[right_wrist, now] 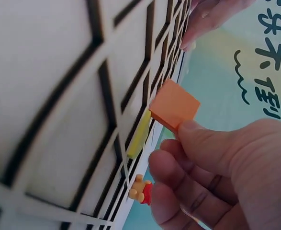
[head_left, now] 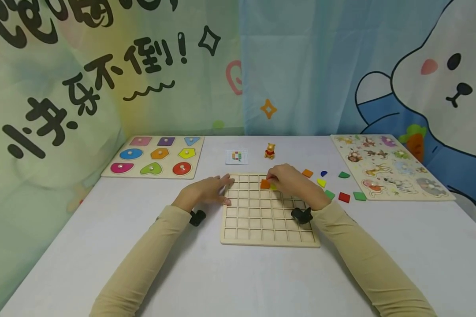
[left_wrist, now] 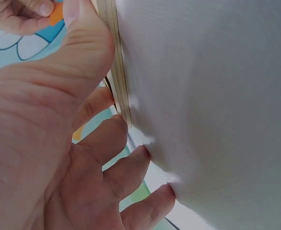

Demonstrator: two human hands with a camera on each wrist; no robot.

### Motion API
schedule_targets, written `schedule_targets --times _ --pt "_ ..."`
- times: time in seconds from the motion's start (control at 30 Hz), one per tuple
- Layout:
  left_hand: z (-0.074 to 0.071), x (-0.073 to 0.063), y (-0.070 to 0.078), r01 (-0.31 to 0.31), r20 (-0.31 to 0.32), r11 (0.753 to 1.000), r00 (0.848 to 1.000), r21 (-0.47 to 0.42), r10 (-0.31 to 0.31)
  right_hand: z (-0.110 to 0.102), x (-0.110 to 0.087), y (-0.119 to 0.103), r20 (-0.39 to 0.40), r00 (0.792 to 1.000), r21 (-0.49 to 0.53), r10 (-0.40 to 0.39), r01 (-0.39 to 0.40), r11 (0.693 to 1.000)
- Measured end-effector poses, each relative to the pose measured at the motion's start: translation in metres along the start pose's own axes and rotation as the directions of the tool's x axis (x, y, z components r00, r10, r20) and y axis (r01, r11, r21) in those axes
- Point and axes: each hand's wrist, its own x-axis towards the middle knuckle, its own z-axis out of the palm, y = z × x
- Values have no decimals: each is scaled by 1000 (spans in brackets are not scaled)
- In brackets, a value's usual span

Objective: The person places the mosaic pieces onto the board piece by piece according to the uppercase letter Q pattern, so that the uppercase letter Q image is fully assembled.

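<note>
My right hand [head_left: 291,180] pinches an orange square tile [right_wrist: 174,104] between thumb and fingers, over the far part of a wooden grid board [head_left: 262,225]. Just beside that tile, a yellow piece [right_wrist: 139,136] sits in the grid, partly hidden by the hand in the head view. My left hand [head_left: 206,192] rests at the board's far left corner, its fingers spread. In the left wrist view its thumb [left_wrist: 90,40] lies against the board's edge, while the outer fingertips touch the white tabletop.
Loose green, red, yellow, orange and blue pieces [head_left: 344,197] lie right of the board. Behind it are a small pattern card [head_left: 243,157] and a bear figurine [head_left: 269,151]. A shape puzzle [head_left: 150,166] lies back left, an animal puzzle [head_left: 384,165] back right.
</note>
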Motion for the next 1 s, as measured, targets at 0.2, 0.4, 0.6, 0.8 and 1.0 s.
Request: schedule_targets --times 0.2,0.4,0.6,0.8,1.0 --pt "0 2 0 12 10 1000 1000 2 -12 1 0 0 3 1000 -44 -30 30 999" --pt "-1 1 0 8 11 1000 1000 0 -8 2 -1 2 45 999 -81 1 2 997" --pt "-1 0 1 0 15 1000 1000 -7 0 2 -1 3 69 998 -100 7 0 995" --pt "-2 1 2 10 23 1000 1000 -5 -10 4 -2 4 75 997 -80 15 -9 997" --pt "-1 2 -1 11 21 1000 1000 -8 -11 5 -1 4 53 999 -74 -15 19 997"
